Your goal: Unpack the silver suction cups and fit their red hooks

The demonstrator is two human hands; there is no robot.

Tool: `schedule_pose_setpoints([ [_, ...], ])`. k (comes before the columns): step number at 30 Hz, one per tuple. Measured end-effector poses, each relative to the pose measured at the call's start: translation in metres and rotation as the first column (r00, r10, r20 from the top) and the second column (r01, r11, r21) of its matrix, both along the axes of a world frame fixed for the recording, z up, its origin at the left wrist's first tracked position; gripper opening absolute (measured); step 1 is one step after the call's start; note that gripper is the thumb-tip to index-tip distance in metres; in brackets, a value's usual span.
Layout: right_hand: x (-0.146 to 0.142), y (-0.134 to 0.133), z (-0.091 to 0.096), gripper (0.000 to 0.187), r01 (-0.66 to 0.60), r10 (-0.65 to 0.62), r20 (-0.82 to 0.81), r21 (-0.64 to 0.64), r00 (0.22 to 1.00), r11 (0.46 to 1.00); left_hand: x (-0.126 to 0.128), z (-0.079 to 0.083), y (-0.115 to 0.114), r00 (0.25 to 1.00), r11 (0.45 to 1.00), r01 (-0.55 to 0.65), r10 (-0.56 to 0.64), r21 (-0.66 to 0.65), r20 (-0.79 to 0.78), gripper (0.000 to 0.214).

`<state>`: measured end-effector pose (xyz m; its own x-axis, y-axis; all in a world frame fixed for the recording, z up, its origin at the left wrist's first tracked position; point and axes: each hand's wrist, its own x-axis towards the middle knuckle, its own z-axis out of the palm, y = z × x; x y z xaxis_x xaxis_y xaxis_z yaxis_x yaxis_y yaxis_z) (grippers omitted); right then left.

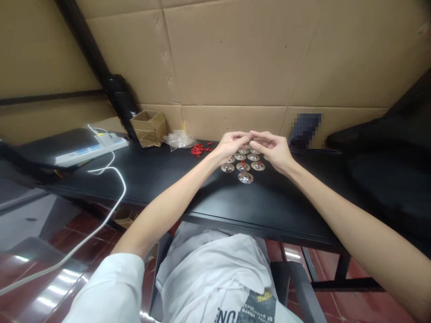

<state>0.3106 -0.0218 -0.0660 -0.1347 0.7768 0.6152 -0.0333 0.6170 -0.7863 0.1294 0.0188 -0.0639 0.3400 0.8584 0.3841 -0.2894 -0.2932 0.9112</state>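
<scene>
I have the fingers of my left hand (230, 146) and those of my right hand (275, 151) brought together in front of me, nearly closed, with a small metal disc (251, 136) pinched at their tips. I see it almost edge-on, lifted above the black surface (168, 177), and the finer detail of my grip is too small to make out. Right below my hands lie more shiny discs in loose rows, each with a raised middle; my fingers and palms cover part of the group. The nearest disc (245, 178) sits alone at the front, closest to me, and just behind it a disc with a bit of red (243, 166) at its centre lies between two others. To the left of my left hand there is a tangle of red cord (198, 150), then a crumpled clear plastic bag (181, 139), and beyond that an open cardboard box (148, 129) against the cardboard wall (229, 58). Farther left a white power strip (90, 152) lies on the surface, and a white cable (124, 181) droops over the edge. Past my right hand, a dark object (305, 130) is blurred into blocks.
</scene>
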Motion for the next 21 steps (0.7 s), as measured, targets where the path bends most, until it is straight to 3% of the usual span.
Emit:
schedule_pose_setpoints([
  [5,0.004,0.005,-0.001,0.058,0.002,-0.004,0.06,0.045,0.998,0.999,0.0,-0.001,0.0,0.997,0.997,0.03,-0.026,-0.068,0.068,0.022],
  [9,0.008,0.004,0.006,0.06,-0.008,0.004,0.099,0.038,0.995,0.999,0.003,0.001,-0.004,0.969,0.968,0.168,-0.128,-0.187,0.209,0.015],
  [13,0.015,0.012,0.013,0.057,-0.02,0.02,0.107,-0.003,0.994,1.0,0.003,0.008,-0.009,0.912,0.924,0.259,-0.139,-0.28,0.385,0.004],
  [16,0.04,0.032,0.007,0.054,0.129,-0.128,0.143,0.005,0.981,0.992,0.0,0.014,-0.012,0.86,0.891,0.285,-0.076,-0.353,0.504,0.008],
  [18,0.069,0.048,-0.003,0.054,0.369,-0.386,0.248,0.115,0.889,0.923,-0.003,0.018,-0.014,0.825,0.879,0.299,-0.042,-0.372,0.563,0.01],
  [20,0.101,0.06,-0.016,0.049,0.564,-0.625,0.348,0.271,0.699,0.78,-0.004,0.02,-0.016,0.801,0.874,0.319,-0.042,-0.366,0.597,0.01],
  [21,0.116,0.065,-0.023,0.045,0.614,-0.684,0.386,0.304,0.619,0.728,-0.004,0.021,-0.017,0.794,0.872,0.33,-0.049,-0.361,0.607,0.009],
])
